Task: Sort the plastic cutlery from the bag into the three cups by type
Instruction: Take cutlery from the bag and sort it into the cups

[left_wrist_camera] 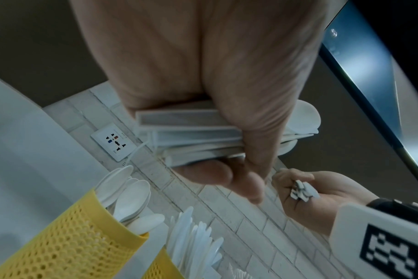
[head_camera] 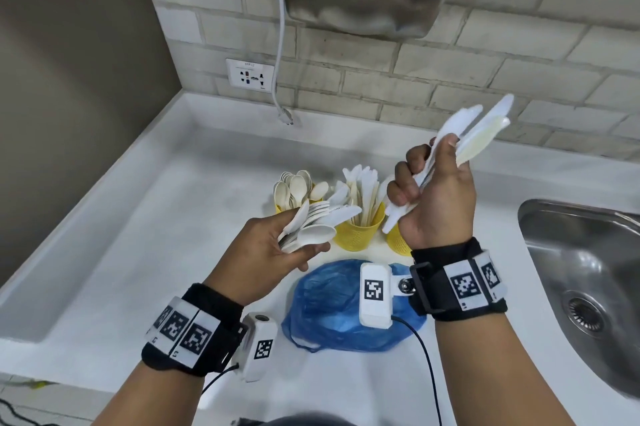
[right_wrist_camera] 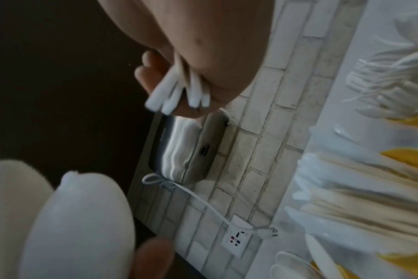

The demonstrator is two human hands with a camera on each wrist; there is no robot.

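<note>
so we've got both hands full here. our left hand (head_camera: pixel 273 252) grips a fanned bundle of mixed cutlery (head_camera: pixel 311 221), spoons mostly with a serrated knife poking out toward 2 o'clock, thumb clamped over the handles. our right hand (head_camera: pixel 436 204) is raised higher and closed round a bunch of knives (head_camera: pixel 474 135), blades pointing up to 1 o'clock, handle ends sticking out under the fist.

on the white counter (head_camera: pixel 156 235) at 12 o'clock from our hands stand the three yellow mesh cups. the spoon cup (head_camera: pixel 282 207) is leftmost and stuffed with spoons, the middle cup (head_camera: pixel 360 233) is full of knives standing upright, and the right cup (head_camera: pixel 398 242) is mostly hidden behind our right wrist. the right wrist view shows forks in it.

the blue plastic bag (head_camera: pixel 329 308) lies crumpled at 6 o'clock from the cups, between our wrists. a steel sink (head_camera: pixel 588 270) sits at 3 o'clock.
</note>
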